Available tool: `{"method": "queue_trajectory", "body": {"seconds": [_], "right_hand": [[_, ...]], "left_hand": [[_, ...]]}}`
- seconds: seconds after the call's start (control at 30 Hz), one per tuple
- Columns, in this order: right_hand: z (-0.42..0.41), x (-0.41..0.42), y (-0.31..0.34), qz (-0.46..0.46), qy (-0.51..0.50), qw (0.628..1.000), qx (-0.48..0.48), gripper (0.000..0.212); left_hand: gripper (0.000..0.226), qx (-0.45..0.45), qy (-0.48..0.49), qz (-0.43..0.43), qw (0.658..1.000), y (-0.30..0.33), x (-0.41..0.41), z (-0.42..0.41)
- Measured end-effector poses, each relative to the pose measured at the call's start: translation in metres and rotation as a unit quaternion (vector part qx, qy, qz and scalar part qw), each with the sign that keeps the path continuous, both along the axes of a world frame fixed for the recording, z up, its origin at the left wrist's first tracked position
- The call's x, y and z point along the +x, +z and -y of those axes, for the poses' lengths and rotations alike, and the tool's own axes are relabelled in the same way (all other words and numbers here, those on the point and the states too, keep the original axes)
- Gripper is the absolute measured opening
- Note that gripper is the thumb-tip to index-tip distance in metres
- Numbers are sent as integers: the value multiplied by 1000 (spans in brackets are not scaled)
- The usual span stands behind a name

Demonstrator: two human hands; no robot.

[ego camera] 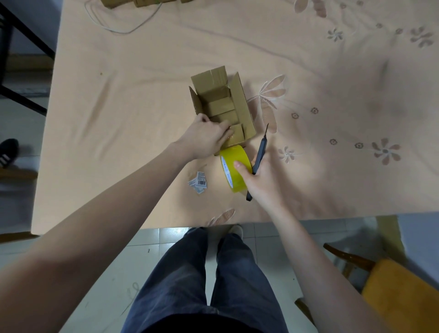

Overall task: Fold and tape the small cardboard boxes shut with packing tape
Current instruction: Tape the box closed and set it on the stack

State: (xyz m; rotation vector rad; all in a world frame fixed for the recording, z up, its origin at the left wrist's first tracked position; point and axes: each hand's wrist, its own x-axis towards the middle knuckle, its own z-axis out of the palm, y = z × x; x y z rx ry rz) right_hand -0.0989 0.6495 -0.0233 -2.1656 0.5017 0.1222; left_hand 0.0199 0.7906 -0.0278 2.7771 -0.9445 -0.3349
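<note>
Tablecloth (142, 95): right hand (261, 176) grips tape roll (234, 168) (plus knife (259, 154)).

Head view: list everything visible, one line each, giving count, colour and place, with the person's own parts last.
cardboard box: one, brown, flaps open, mid-table
tape roll: one, yellow, against the box's near end
utility knife: one, black, right of the roll
barcode labels: a few, white, left of the roll
more boxes: brown, far table edge, count unclear
cord: one, white, far left
tablecloth: one, peach, floral
chair: one, orange, lower right
left hand: on the box's near flap
right hand: grips roll and knife
</note>
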Motion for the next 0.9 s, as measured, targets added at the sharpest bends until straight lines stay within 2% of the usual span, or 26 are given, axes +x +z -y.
{"method": "queue_trajectory", "body": {"seconds": [0.23, 0.37, 0.5, 0.6, 0.73, 0.9], "right_hand": [[-1, 0, 0, 14, -9, 1000, -19, 46], [-1, 0, 2, 6, 9, 1000, -9, 48], [-8, 3, 11, 49, -2, 999, -3, 43], [-12, 13, 18, 57, -13, 998, 1, 42], [-9, 21, 15, 15, -13, 1000, 15, 38], [-7, 18, 10, 3, 14, 1000, 26, 42]], "left_hand": [[40, -5, 9, -50, 999, 5, -4, -6], [23, -31, 69, -43, 996, 10, -3, -8], [12, -80, 87, -48, 992, 16, -6, -2], [15, -100, 98, -35, 990, 21, -6, -1], [19, -141, 131, -27, 981, 26, -2, -3], [15, -133, 85, -87, 984, 37, 11, -6]]}}
